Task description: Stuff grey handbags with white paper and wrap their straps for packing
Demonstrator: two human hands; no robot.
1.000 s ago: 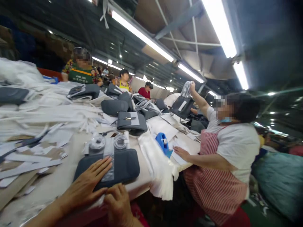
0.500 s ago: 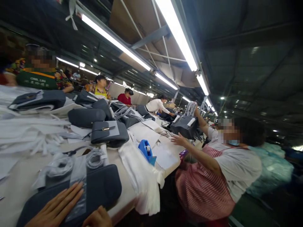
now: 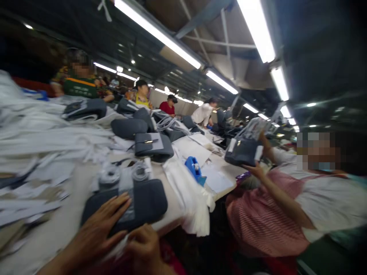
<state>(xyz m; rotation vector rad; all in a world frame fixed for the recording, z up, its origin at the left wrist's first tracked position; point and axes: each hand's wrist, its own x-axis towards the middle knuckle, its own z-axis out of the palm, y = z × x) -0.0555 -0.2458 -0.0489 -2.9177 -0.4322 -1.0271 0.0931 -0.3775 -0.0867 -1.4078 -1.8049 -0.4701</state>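
**While the left hand (image 3: 99,227) is lying spread on a grey bag (image 3: 150,200), the right hand (image 3: 143,244) is curling at its near edge**

With its fingers opened wide, the left hand is pressing flat on the bag's lower left part, and a strip of clear plastic (image 3: 126,200) is lying across the bag beside them. The right hand is drawn in narrow just below, but blur is hiding whether it is gripping anything. The bag is sitting at 12 o'clock from both hands, its long axis running from about 8 to 2 o'clock. The left hand is the nearer one, being on top of it, and the right is touching or almost touching the lower edge.

Just past the bag, at 11 to 12 o'clock, two coils of white cord (image 3: 110,176) are lying on the table (image 3: 61,225). White straps (image 3: 43,135) are heaped at 10 o'clock, and another grey bag (image 3: 153,147) with a gold clasp is lying at 12. At 1 o'clock sits a blue tape dispenser (image 3: 194,168). At 3 o'clock a co-worker (image 3: 263,214) in a striped apron is raising a third grey bag (image 3: 243,152).
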